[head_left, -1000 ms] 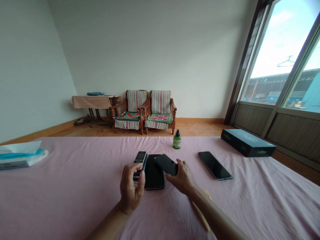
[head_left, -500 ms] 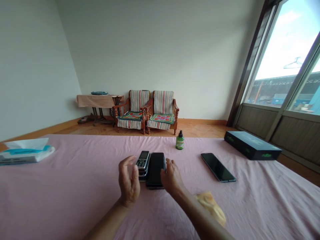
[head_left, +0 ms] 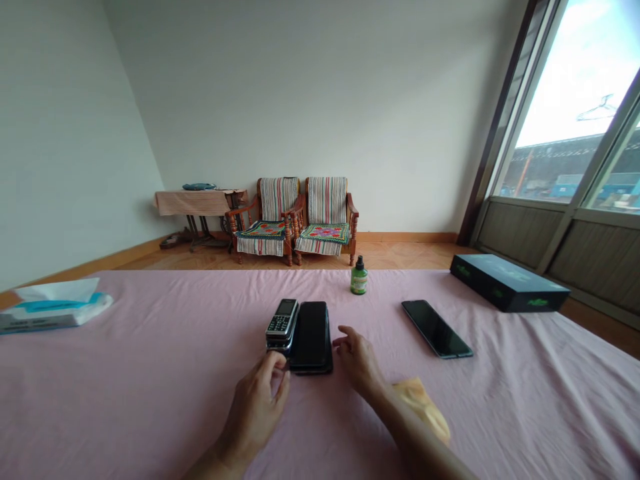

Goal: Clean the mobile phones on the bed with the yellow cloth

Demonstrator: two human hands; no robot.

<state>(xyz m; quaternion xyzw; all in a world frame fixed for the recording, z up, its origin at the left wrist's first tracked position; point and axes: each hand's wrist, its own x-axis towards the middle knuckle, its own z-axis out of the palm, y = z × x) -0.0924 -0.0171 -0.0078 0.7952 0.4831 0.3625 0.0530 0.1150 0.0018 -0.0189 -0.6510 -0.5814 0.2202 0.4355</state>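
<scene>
A stack of small keypad phones (head_left: 283, 323) lies on the pink tablecloth (head_left: 150, 373), touching a stack of black smartphones (head_left: 311, 335) on its right. My left hand (head_left: 257, 407) rests just in front of the keypad phones, fingers loosely curled, fingertips close to the stack's near end, holding nothing. My right hand (head_left: 357, 360) hovers just right of the black smartphones, fingers apart and empty. A yellow cloth (head_left: 423, 407) lies beside my right forearm.
Another black smartphone (head_left: 437, 329) lies alone to the right. A green spray bottle (head_left: 359, 277) stands behind the stacks. A dark box (head_left: 507, 283) sits at the far right, a tissue pack (head_left: 53, 307) at the far left. Two chairs (head_left: 295, 220) stand by the wall.
A second ago my left hand held a keypad phone and my right a black smartphone. Both now lie on the stacks, and both hands have drawn back toward me.
</scene>
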